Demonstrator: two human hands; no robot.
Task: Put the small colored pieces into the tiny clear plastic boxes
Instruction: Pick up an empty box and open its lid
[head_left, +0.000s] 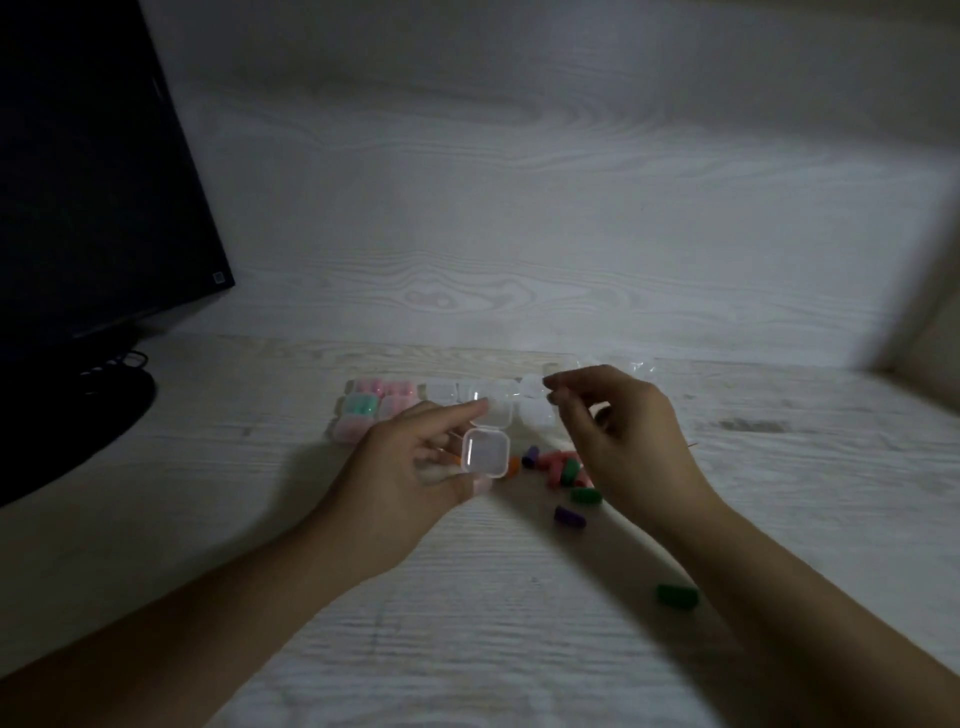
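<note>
My left hand (410, 467) holds a tiny clear box (484, 455) with its lid up. My right hand (618, 431) has curled fingers; I cannot tell if they hold anything. The colored pieces (561, 473) lie at 3 o'clock from the box. I should keep it steady.

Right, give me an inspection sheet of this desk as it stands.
Surface: pale wood-grain desk, dimly lit.
Job's things: open clear box held by left hand; row of boxes behind, several on the left with pink or teal contents; loose coloured pieces and a stray green piece.
Clutter: nothing seen.
Grippers: right hand raised, fingertips pinched; contents unclear.
Cables: dark cables by monitor base.
Surroundings: dark monitor, wood-grain wall.
</note>
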